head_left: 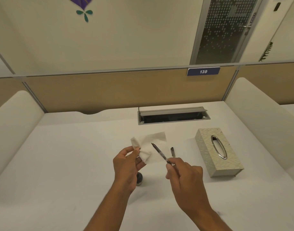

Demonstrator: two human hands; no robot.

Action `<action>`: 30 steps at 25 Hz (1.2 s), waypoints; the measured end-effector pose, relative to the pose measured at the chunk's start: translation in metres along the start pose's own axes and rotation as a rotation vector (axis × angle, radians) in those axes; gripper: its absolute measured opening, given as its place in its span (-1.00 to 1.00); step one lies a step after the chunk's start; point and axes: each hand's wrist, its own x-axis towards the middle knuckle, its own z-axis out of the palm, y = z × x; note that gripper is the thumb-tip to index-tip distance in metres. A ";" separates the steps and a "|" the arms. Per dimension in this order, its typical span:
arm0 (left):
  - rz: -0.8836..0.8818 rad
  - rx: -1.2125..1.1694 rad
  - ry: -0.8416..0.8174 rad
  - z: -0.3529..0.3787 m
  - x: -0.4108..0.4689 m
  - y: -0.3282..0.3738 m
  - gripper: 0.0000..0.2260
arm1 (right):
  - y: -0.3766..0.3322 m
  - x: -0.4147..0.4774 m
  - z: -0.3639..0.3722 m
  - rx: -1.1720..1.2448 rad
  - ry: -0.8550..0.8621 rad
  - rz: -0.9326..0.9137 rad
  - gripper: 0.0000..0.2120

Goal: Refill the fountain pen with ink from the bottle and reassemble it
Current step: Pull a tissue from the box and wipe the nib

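Note:
My right hand (184,174) grips the fountain pen (159,153) by its rear end, nib pointing up and left over the desk. My left hand (126,165) pinches a crumpled white tissue (151,147) just left of the nib; the nib is close to the tissue but I cannot tell if they touch. The dark ink bottle (139,179) stands on the desk below my left hand, mostly hidden by it. A small dark pen cap (172,151) lies on the desk to the right of the tissue.
A pale tissue box (226,165) with an oval metal opening stands at the right. An open cable tray (173,116) is set into the white desk (68,164) at the back. Padded dividers flank both sides, a partition panel rises behind.

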 end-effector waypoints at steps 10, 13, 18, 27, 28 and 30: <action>0.207 0.169 -0.023 -0.001 -0.008 -0.006 -0.73 | -0.018 0.011 0.007 -0.067 0.024 -0.047 -0.64; 0.214 0.182 -0.003 -0.001 -0.010 -0.007 -0.70 | -0.019 0.007 0.013 -0.167 -0.034 -0.050 -0.71; 0.201 0.079 -0.044 -0.001 -0.016 -0.004 -0.58 | -0.017 0.001 0.018 -0.265 -0.048 -0.049 -0.78; 0.030 -0.220 -0.210 -0.003 -0.019 -0.003 -0.72 | -0.013 -0.003 0.019 -0.349 0.033 -0.126 -0.94; -0.010 -0.264 -0.211 -0.002 -0.019 -0.005 -0.72 | -0.013 -0.003 0.019 -0.349 0.044 -0.141 -0.95; -0.063 -0.307 -0.206 0.000 -0.019 -0.009 -0.77 | -0.012 -0.002 0.019 -0.355 0.055 -0.169 -0.94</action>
